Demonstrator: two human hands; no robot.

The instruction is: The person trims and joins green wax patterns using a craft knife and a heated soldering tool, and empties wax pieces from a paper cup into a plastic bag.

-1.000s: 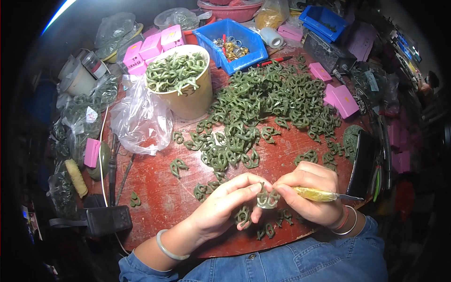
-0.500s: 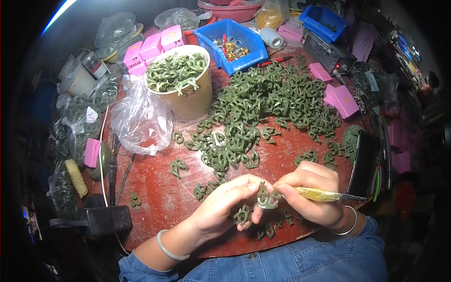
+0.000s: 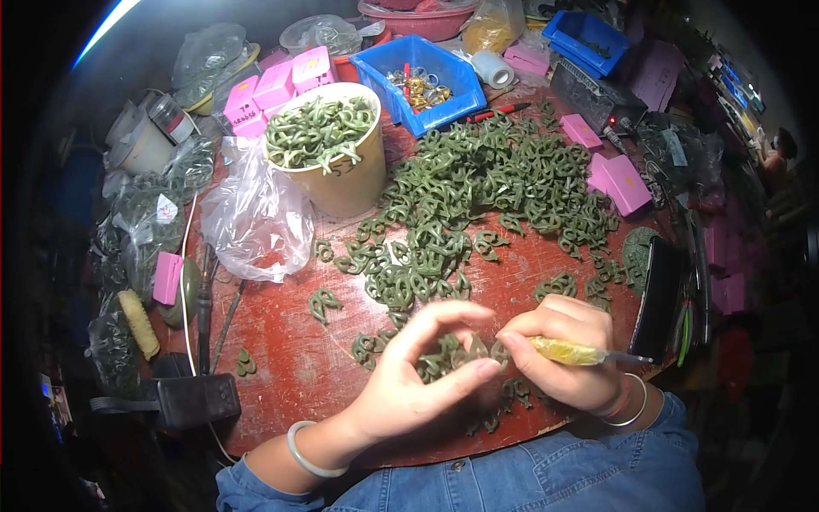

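Observation:
My left hand (image 3: 409,363) is curled around a few small green openwork pieces (image 3: 444,357), which look like wax. Its thumb and index finger stand apart, and the pieces partly show between them. Close beside it, my right hand (image 3: 567,350) grips a slim hand tool wrapped in yellow (image 3: 570,351), whose thin metal end points away to the right. The right fingertips meet the edge of a green piece (image 3: 479,348) at the left hand. Below the hands, several more green pieces (image 3: 514,392) lie on the red table (image 3: 281,358).
A large heap of green pieces (image 3: 478,179) spreads across the table. Behind are a full cream bucket (image 3: 345,183) and a blue bin (image 3: 461,85) with metal rings. A clear plastic bag (image 3: 260,213) lies left; pink boxes (image 3: 627,183) and a black object (image 3: 657,290) are right.
My left hand has turned, its thumb now reaching across in front of the pieces and its index finger raised. The yellow-wrapped tool has tilted slightly in my right hand, which stays nearly in place.

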